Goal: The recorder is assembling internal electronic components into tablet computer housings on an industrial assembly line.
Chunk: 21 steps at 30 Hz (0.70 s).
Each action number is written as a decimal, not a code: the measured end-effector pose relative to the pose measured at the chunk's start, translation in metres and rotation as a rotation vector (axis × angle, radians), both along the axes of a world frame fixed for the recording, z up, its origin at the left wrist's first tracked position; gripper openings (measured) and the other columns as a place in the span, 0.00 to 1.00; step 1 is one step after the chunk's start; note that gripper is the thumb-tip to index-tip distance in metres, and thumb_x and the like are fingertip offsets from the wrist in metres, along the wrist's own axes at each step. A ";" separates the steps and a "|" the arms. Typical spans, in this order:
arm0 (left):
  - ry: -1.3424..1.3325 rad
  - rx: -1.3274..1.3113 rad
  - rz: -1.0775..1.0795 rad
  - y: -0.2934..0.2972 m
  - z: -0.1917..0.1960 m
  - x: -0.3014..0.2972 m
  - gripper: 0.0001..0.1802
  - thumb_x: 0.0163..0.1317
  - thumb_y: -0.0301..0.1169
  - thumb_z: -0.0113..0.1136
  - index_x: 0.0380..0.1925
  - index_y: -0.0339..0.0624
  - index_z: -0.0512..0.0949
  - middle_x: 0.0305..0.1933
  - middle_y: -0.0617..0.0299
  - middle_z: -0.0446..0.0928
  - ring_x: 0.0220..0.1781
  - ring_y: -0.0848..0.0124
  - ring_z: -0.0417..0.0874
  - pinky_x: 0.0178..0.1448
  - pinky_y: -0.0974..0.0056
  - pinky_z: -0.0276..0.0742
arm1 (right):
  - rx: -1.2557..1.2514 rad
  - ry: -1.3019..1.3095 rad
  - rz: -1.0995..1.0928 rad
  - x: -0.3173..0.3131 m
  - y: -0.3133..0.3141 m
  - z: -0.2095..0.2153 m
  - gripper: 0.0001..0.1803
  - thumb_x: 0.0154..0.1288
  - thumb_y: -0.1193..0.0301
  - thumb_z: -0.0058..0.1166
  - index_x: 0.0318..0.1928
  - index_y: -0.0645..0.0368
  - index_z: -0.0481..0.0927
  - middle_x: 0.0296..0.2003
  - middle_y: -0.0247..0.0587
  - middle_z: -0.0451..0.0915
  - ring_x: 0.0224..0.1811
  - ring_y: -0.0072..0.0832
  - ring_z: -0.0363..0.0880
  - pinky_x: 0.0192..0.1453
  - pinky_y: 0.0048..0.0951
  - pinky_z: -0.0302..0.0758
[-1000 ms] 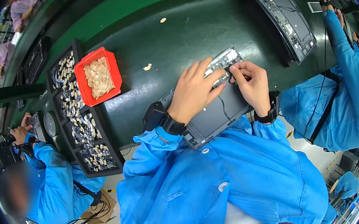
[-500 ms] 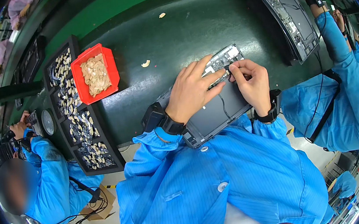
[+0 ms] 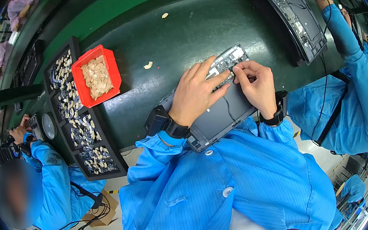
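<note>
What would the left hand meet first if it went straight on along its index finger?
Probably the right hand, whose fingertips sit just ahead, at the circuit board; depth there is hard to judge.

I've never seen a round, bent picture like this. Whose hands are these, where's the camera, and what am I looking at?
There's no machine: these are a person's bare hands. A wide fisheye camera worn on their head looks down, which bends straight edges. The left hand spreads over an opened dark casing with its circuit board showing. The right hand pinches at the board; what it holds, if anything, is too small to tell. On the green table, a red bin of tan flakes overlaps a black tray of small pieces. A similar casing lies at right.
</note>
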<state>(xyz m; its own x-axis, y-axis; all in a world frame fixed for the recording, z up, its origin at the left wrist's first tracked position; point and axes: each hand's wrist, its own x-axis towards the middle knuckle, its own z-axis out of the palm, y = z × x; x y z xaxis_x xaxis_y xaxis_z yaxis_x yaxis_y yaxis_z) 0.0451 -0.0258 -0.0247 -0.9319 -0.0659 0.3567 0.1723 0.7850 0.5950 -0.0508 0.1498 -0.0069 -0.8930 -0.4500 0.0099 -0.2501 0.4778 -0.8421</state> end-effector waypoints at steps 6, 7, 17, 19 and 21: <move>-0.001 -0.026 -0.003 0.001 0.000 0.000 0.18 0.58 0.38 0.76 0.50 0.54 0.90 0.66 0.53 0.79 0.52 0.57 0.84 0.56 0.55 0.82 | -0.004 -0.042 0.003 -0.002 0.001 0.000 0.08 0.70 0.73 0.63 0.39 0.66 0.88 0.23 0.42 0.88 0.22 0.23 0.85 0.30 0.26 0.76; -0.004 -0.039 -0.002 0.001 0.000 0.000 0.19 0.58 0.38 0.76 0.50 0.54 0.90 0.66 0.53 0.79 0.53 0.57 0.84 0.56 0.55 0.81 | -0.004 -0.043 0.004 -0.002 0.001 0.000 0.08 0.70 0.73 0.63 0.39 0.66 0.88 0.23 0.42 0.88 0.22 0.23 0.85 0.30 0.26 0.76; -0.004 -0.192 0.118 0.025 -0.001 0.001 0.21 0.59 0.38 0.71 0.53 0.52 0.89 0.68 0.43 0.77 0.60 0.51 0.81 0.56 0.52 0.78 | 0.007 0.001 0.123 -0.008 0.009 0.011 0.09 0.69 0.72 0.65 0.42 0.67 0.88 0.26 0.47 0.88 0.25 0.31 0.87 0.33 0.30 0.79; -0.044 -0.150 0.102 0.025 0.003 0.000 0.21 0.59 0.39 0.71 0.54 0.52 0.88 0.68 0.42 0.77 0.62 0.51 0.81 0.58 0.52 0.77 | 0.097 0.119 0.273 -0.009 0.021 0.032 0.11 0.65 0.75 0.68 0.46 0.66 0.87 0.34 0.50 0.87 0.35 0.41 0.88 0.41 0.35 0.82; -0.084 -0.098 0.081 0.025 0.009 -0.001 0.21 0.60 0.39 0.71 0.54 0.52 0.88 0.68 0.41 0.77 0.64 0.51 0.81 0.60 0.52 0.76 | 0.100 0.150 0.278 -0.010 0.029 0.043 0.12 0.64 0.77 0.68 0.47 0.66 0.86 0.36 0.50 0.86 0.38 0.42 0.88 0.44 0.35 0.82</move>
